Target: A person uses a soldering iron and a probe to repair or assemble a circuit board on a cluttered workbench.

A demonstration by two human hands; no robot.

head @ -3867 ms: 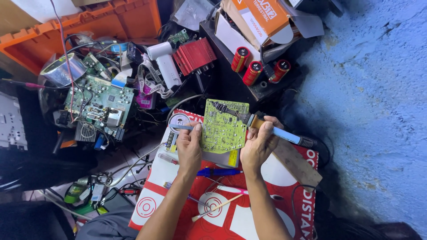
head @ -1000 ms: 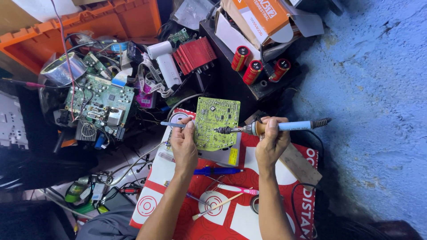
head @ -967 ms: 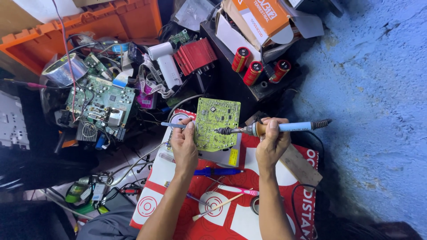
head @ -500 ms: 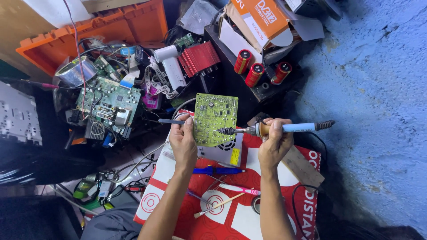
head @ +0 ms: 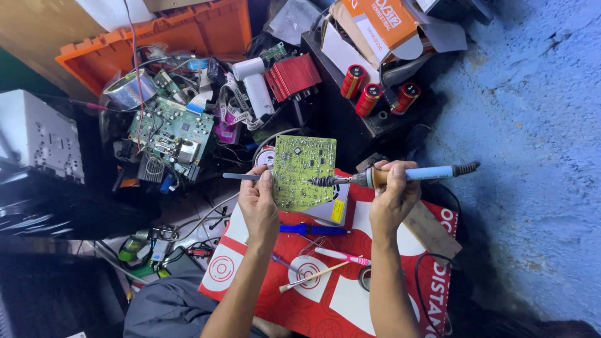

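Note:
My left hand (head: 258,203) grips the left edge of a yellow-green circuit board (head: 303,170), held upright over the red mat, together with a thin metal tool (head: 239,177) that sticks out to the left. My right hand (head: 393,194) is closed around a soldering iron (head: 410,175) with a light blue handle. Its metal tip lies level against the board's lower right area.
A red and white mat (head: 375,275) carries a blue-handled tool (head: 307,230), a pink pen (head: 341,255) and a thin brush (head: 313,276). A larger green circuit board (head: 170,131), a tape roll (head: 128,89), an orange crate (head: 181,31), three red capacitors (head: 369,99) and a cardboard box (head: 375,22) crowd the back.
Earlier both hands held the board flat with the iron tucked behind. Now the left hand holds the board alone, and the right hand has brought the iron's tip level against it.

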